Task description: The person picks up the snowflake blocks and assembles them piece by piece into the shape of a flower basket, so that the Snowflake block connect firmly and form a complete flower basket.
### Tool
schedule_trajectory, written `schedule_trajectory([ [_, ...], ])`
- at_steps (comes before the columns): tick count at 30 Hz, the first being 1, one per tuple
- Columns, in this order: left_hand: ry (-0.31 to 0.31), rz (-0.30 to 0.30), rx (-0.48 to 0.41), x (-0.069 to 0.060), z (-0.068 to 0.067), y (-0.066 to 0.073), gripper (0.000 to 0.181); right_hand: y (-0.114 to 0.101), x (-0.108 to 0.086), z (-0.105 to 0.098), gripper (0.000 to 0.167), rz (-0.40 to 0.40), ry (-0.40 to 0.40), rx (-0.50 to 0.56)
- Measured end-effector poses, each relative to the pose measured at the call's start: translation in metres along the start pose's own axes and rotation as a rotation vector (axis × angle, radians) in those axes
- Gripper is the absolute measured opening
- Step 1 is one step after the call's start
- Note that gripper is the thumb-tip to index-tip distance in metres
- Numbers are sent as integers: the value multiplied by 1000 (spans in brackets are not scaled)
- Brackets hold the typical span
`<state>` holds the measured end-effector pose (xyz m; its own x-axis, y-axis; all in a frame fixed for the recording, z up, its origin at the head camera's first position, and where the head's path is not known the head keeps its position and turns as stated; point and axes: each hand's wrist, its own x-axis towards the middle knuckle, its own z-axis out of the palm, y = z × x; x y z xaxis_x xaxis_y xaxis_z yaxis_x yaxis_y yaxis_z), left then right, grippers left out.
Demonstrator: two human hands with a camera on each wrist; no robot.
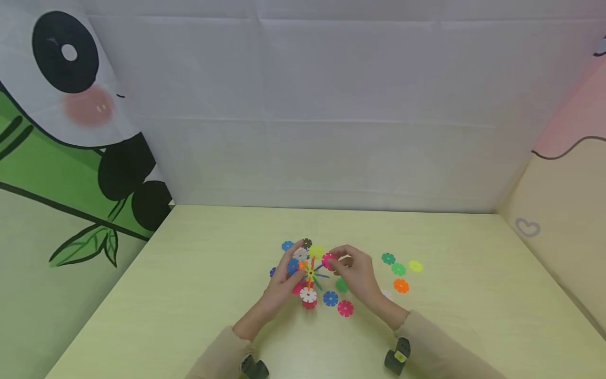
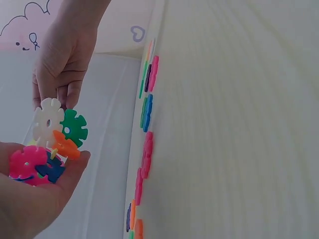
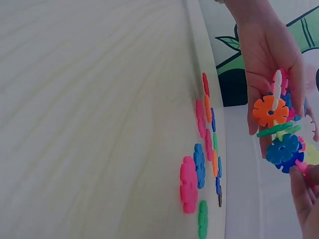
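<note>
My left hand (image 1: 280,284) holds a cluster of interlocked plastic snowflake discs (image 1: 310,273), with pieces jutting out in several directions. In the left wrist view, its white disc (image 2: 48,122), green disc (image 2: 75,126) and orange disc (image 2: 66,145) stand above the palm. Between thumb and fingers, my right hand (image 1: 356,271) pinches a pink snowflake disc (image 1: 327,260) at the cluster's right side. In the right wrist view, that pink disc (image 3: 302,166) meets the cluster beside a blue disc (image 3: 283,148); whether it is slotted in, I cannot tell.
Loose discs lie flat on the pale table (image 1: 189,295) around the hands. Closest to me are a blue disc (image 1: 330,298) and a pink disc (image 1: 345,308). Right of the hands lie an orange disc (image 1: 401,286) and several green and yellow ones. A white cloth wall (image 1: 331,158) stands behind.
</note>
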<state>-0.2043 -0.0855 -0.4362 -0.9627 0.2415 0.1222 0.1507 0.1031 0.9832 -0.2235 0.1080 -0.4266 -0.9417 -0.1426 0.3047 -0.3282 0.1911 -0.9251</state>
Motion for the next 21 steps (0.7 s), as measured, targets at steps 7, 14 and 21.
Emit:
schedule_trajectory([
  [7,44,46,18,0,4,4,61,-4,-1,-2,13,-37,14,5],
  [14,84,78,55,1,10,8,58,-3,1,1,12,-50,28,-19],
  [21,-38,18,19,0,-1,13,57,-4,9,-1,13,-69,-4,3],
])
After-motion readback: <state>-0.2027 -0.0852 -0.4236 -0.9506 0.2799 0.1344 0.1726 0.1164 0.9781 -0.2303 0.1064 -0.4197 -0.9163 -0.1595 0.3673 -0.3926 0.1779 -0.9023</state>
